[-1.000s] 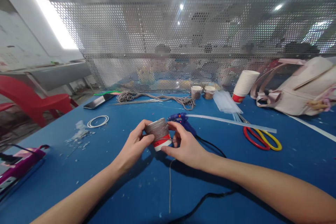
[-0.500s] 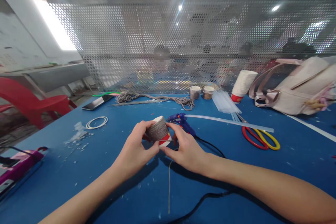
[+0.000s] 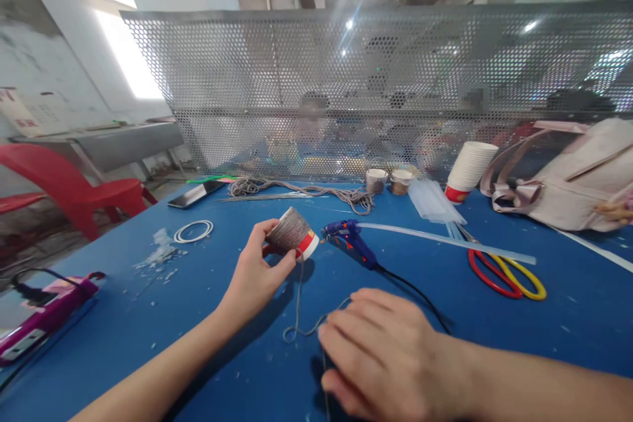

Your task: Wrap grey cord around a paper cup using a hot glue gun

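Note:
A paper cup [image 3: 291, 231] wound with grey cord lies tilted on its side in the air, its red and white rim end bare and facing right. My left hand [image 3: 260, 264] grips it from the left, thumb near the red band. From the cup a loose grey cord [image 3: 297, 303] drops to the blue table and loops toward my right hand [image 3: 386, 349]. That hand hovers low over the cord, fingers loosely bent and thumb apart; part of the cord is hidden beneath it. Just right of the cup lies a blue glue gun [image 3: 353, 241] with a long clear glue stick [image 3: 445, 241].
Red and yellow handled scissors [image 3: 504, 273] lie at right. Behind are a bundle of grey cord [image 3: 297, 188], two wrapped cups [image 3: 388, 181], clear glue sticks [image 3: 435, 201], stacked paper cups [image 3: 469, 171] and a bag [image 3: 568, 178]. A purple power strip [image 3: 47, 316] sits at left.
My right hand has let go of the cup and moved down and toward me, over the cord. The cup stays in my left hand, turned further onto its side.

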Tool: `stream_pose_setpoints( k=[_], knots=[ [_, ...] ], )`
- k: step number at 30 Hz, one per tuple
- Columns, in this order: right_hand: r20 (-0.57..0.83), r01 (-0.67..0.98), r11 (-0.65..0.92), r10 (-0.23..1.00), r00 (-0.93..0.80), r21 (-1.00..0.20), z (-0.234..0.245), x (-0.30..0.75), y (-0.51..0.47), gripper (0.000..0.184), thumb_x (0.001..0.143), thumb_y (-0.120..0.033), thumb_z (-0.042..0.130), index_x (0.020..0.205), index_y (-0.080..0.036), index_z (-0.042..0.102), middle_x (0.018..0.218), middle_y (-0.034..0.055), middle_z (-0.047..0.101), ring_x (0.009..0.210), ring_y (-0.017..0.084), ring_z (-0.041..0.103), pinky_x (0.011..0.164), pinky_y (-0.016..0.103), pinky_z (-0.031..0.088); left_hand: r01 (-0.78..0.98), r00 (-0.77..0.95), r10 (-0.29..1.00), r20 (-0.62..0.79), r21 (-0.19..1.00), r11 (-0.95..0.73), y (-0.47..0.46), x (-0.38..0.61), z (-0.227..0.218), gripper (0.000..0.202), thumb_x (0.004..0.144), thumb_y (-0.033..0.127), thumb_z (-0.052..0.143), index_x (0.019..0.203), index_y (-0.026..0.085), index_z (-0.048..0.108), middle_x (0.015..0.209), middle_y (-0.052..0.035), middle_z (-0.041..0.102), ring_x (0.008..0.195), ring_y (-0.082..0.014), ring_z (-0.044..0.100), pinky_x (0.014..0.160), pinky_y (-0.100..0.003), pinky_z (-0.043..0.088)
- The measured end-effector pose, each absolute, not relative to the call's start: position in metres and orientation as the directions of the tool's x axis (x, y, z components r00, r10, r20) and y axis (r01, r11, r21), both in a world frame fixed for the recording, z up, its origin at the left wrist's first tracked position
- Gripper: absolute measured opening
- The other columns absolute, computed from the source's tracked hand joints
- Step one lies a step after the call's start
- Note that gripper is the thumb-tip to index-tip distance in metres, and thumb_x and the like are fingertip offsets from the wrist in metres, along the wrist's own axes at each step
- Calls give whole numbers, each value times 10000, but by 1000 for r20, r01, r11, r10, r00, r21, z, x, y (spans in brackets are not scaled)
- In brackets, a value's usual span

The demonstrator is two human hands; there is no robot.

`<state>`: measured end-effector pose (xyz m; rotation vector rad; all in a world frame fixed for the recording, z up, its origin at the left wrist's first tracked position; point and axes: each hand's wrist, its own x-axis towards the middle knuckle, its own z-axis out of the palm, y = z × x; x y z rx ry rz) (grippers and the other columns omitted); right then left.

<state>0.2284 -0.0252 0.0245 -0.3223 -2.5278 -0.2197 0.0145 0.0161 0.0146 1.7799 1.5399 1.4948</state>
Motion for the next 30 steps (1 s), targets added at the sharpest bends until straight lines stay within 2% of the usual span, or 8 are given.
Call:
stream_pose_setpoints(
  k=[2, 5, 7, 10, 14, 19, 25, 30],
  knots=[
    [576, 340, 940, 262, -774, 29, 21, 241, -8, 245, 915, -279, 469, 879, -175, 687, 674, 74, 687, 571, 183, 598, 562, 323, 456, 476, -147, 883, 445, 815, -331, 16, 15, 15, 352, 724, 290, 592, 1053, 219, 492, 1000, -13, 616, 886, -164, 615, 836, -341, 532],
    [567, 538, 815, 553, -610, -216, 6, 261, 27, 324, 935, -327, 445, 726, -180, 644, 618, 44, 643, 523, 142, 545, 554, 281, 396, 471, -146, 892, 427, 823, -317, 17, 15, 16, 342, 722, 281, 590, 1045, 214, 500, 994, -20, 620, 875, -165, 616, 828, -342, 534],
    [473, 684, 620, 769, -430, -386, -5, 269, 49, 272, 914, -352, 481, 770, -181, 634, 676, 35, 645, 596, 153, 567, 608, 282, 414, 475, -142, 896, 422, 823, -312, 17, 15, 15, 354, 718, 286, 600, 1050, 212, 501, 991, -18, 617, 837, -156, 614, 812, -336, 537],
    [335, 688, 426, 902, -273, -587, -15, 270, 76, 265, 803, -367, 610, 971, -162, 620, 881, 61, 670, 724, 180, 601, 679, 309, 455, 472, -125, 907, 401, 829, -302, 17, 16, 14, 376, 711, 298, 615, 1056, 212, 493, 983, -15, 616, 813, -151, 616, 811, -337, 537],
    [272, 486, 442, 884, -381, -754, -18, 251, 98, 403, 744, -308, 644, 1103, -129, 604, 961, 60, 669, 805, 176, 606, 752, 314, 472, 457, -118, 923, 366, 845, -277, 17, 19, 12, 381, 705, 295, 615, 1055, 213, 486, 1007, -28, 630, 855, -165, 636, 829, -348, 536],
    [176, 502, 370, 903, -392, -781, -18, 228, 106, 205, 752, -259, 581, 878, -134, 683, 713, -9, 640, 683, 163, 556, 687, 303, 464, 469, -108, 935, 337, 847, -252, 18, 20, 9, 343, 707, 251, 597, 1034, 216, 502, 991, -31, 654, 847, -171, 642, 797, -341, 541],
    [250, 424, 392, 902, -352, -816, -14, 232, 91, 220, 814, -276, 515, 911, -171, 682, 800, 16, 703, 767, 192, 627, 751, 331, 488, 494, -97, 943, 318, 838, -232, 19, 18, 3, 319, 728, 247, 591, 1034, 220, 504, 971, -28, 650, 845, -172, 629, 777, -329, 530],
    [219, 408, 357, 912, -348, -840, -7, 236, 57, 197, 819, -338, 521, 732, -179, 599, 487, -41, 520, 499, 140, 522, 550, 270, 438, 506, -131, 936, 326, 834, -220, 23, 14, 0, 348, 718, 265, 605, 1049, 218, 508, 1007, -34, 647, 864, -177, 623, 784, -332, 523]
  ],
)
